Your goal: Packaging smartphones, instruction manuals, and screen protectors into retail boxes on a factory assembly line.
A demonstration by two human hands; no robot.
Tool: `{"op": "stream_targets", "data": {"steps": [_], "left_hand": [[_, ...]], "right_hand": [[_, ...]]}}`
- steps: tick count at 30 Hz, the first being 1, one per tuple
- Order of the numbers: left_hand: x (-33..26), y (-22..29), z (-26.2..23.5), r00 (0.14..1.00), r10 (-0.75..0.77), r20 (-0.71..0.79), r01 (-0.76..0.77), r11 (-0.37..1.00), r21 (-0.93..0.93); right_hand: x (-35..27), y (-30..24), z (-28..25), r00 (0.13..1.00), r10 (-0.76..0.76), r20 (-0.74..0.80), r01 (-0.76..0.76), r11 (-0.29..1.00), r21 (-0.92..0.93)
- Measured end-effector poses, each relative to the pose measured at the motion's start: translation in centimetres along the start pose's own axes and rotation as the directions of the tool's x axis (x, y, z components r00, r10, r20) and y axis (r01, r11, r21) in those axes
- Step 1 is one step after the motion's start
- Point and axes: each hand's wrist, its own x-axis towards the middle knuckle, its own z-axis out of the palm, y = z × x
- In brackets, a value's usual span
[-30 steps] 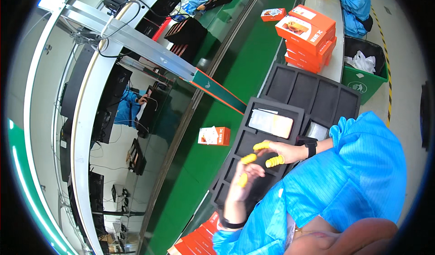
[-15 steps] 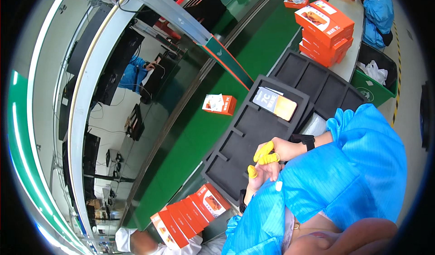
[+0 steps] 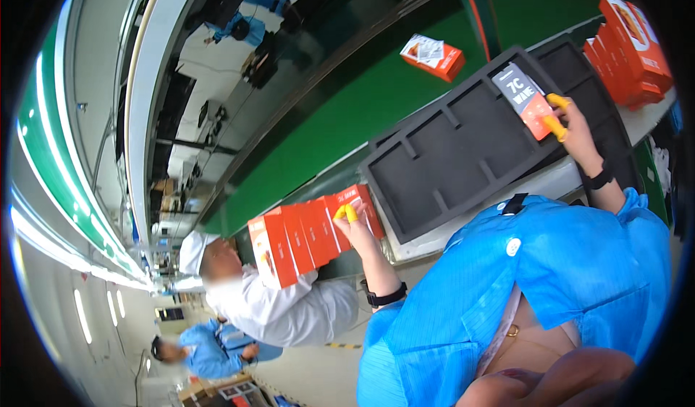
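Observation:
My left hand (image 3: 360, 227), with yellow finger cots, grips the near end of a row of orange boxes (image 3: 308, 235) at the left edge of the bench. My right hand (image 3: 575, 133), also in yellow cots, holds a flat dark-and-orange packet (image 3: 523, 97) over a far compartment of the black foam tray (image 3: 434, 183). The tray's other compartments look bare. Both of my sleeves are blue.
Beyond the tray runs a green conveyor belt (image 3: 340, 125) carrying a small orange box (image 3: 433, 56). Orange boxes are stacked (image 3: 628, 38) at the right. A person in a white coat and cap (image 3: 279, 309) stands by the row of boxes. Another person in blue (image 3: 210, 349) is farther off.
My left hand has left the tray and reached left to the row of orange boxes. My right hand has stretched out to the packet in the tray. The view has swung left.

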Motion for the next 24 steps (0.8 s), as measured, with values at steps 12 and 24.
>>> {"op": "stream_targets", "data": {"steps": [12, 24], "left_hand": [[3.3, -13.6, -8.7, 0.993, -0.009, -0.114, 0.112, -0.081, 0.99], [1.5, -13.3, -7.0, 0.968, -0.058, -0.242, 0.249, 0.258, 0.933]], "right_hand": [[-0.2, -5.2, 5.1, 0.958, -0.142, 0.25, 0.13, 0.989, 0.064], [-1.6, -5.4, 6.0, 0.94, -0.148, 0.308, 0.112, 0.985, 0.129]]}}
